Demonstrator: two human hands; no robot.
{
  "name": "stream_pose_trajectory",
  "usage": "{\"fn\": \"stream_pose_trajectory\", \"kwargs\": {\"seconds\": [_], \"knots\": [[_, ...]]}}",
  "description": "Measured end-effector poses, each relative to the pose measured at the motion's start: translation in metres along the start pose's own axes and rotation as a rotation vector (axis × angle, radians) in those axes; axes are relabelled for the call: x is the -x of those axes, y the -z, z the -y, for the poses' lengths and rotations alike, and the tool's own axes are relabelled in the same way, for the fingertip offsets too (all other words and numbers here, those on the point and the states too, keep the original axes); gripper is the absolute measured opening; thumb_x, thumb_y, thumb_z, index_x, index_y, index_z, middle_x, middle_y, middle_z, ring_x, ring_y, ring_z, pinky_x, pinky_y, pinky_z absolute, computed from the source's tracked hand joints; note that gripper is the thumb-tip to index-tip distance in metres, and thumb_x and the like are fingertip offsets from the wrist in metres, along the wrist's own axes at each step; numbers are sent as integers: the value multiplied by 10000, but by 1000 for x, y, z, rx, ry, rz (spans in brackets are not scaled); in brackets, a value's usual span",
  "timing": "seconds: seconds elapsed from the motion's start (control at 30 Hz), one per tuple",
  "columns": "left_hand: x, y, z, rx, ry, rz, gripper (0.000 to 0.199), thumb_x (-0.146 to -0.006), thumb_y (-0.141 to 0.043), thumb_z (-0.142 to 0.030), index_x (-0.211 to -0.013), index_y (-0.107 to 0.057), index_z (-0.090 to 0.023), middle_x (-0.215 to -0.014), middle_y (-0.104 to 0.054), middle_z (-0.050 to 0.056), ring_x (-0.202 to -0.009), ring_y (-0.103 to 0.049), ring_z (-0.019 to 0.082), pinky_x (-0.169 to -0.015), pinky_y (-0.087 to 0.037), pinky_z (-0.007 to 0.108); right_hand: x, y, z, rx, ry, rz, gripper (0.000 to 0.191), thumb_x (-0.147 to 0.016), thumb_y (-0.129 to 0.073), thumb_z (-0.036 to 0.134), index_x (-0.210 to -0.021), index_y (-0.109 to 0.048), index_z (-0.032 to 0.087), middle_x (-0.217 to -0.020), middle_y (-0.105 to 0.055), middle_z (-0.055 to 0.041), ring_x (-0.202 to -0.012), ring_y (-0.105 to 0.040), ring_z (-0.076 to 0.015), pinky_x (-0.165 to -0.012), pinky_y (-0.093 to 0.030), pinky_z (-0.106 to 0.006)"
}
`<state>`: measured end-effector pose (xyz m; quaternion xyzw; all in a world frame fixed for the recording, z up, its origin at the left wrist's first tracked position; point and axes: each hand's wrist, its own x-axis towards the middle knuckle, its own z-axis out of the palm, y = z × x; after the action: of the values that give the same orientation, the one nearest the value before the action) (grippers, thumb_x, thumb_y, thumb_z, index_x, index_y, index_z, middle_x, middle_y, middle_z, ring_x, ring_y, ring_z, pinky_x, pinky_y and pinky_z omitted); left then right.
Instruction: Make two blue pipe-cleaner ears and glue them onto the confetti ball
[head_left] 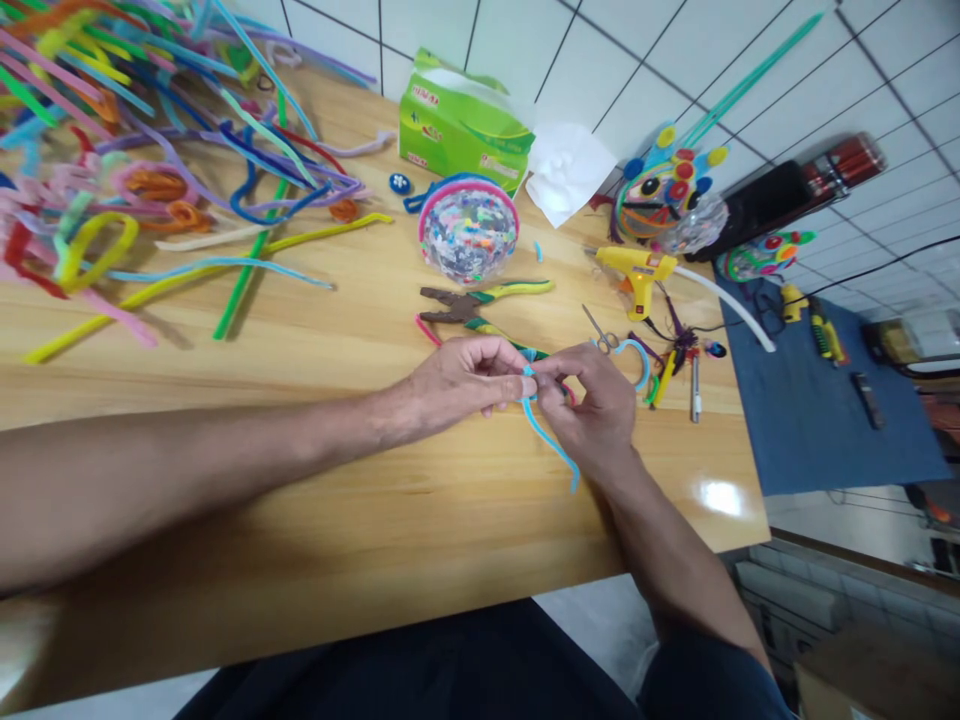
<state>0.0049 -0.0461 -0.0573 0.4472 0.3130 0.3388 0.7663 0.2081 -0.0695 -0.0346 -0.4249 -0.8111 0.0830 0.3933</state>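
Between the fingertips of both hands is a light blue pipe cleaner (551,440), its loose end trailing down toward the table's front. My left hand (480,375) pinches it from the left, thumb on top. From the right, my right hand (592,400) pinches it close by, fingers curled. A small blue bend of it shows between the thumbs; the rest there is hidden. Just beyond the hands lie pliers (457,303) with yellow-green handles. A pink-red strand (427,330) runs beneath the hands, partly covered.
Many coloured pipe cleaners (247,190) heap at the left. Behind the pliers stand a bowl-shaped beaded piece (469,235) and a green tissue pack (461,125). To the right are a yellow glue gun (637,275), small scissors (600,335), a decorated figure (660,190) and a blue mat (825,420).
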Motion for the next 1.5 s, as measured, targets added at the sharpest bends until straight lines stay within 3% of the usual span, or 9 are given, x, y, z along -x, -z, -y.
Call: {"fn": "stream_pose_trajectory", "kwargs": {"seconds": [0.27, 0.5, 0.97, 1.17, 1.33, 1.5], "knots": [[2, 2, 0, -13, -23, -17, 290, -819, -886, -395, -930, -747, -165, -696, -681, -11, -603, -601, 97, -562, -497, 213, -4, 7, 5, 5, -9, 50, 235, -939, -664, 95, -1043, -745, 290, -791, -722, 21, -719, -680, -164, -689, -539, -334], [1, 1, 1, -15, -22, -17, 291, -811, -904, -390, -916, -758, -161, -687, -690, -9, -598, -617, 101, -556, -517, 214, -1, 9, 5, 14, -105, 71, 202, -925, -695, 153, -1067, -736, 292, -823, -742, 19, -732, -702, -170, -725, -566, -346], [1, 2, 2, 32, -11, -15, 291, -808, -916, -378, -940, -779, -158, -776, -760, 20, -693, -702, 133, -637, -588, 249, -2, 7, 7, -38, -62, 54, 263, -917, -670, 86, -1070, -730, 291, -808, -708, 33, -732, -693, -154, -708, -549, -314], [2, 2, 0, -8, 11, -59, 295, -753, -940, -369, -915, -807, -162, -699, -699, -9, -578, -575, 88, -539, -459, 215, 1, 6, 5, -100, -119, 35, 242, -925, -691, 98, -1070, -733, 286, -831, -713, 30, -753, -694, -154, -743, -564, -316], [4, 1, -2, -11, 0, -74, 284, -764, -923, -383, -910, -822, -161, -686, -682, -7, -588, -550, 89, -547, -433, 220, 6, 5, 5, -243, -279, 10, 192, -954, -749, 219, -1134, -737, 284, -880, -707, 22, -802, -682, -157, -785, -573, -324], [2, 1, 0, 44, -41, -128, 305, -772, -929, -401, -909, -802, -160, -706, -684, -15, -586, -559, 82, -556, -466, 219, 2, 4, 8, -490, -571, 78, 353, -906, -835, 420, -1195, -700, 268, -913, -688, 23, -817, -653, -152, -753, -546, -302]]}}
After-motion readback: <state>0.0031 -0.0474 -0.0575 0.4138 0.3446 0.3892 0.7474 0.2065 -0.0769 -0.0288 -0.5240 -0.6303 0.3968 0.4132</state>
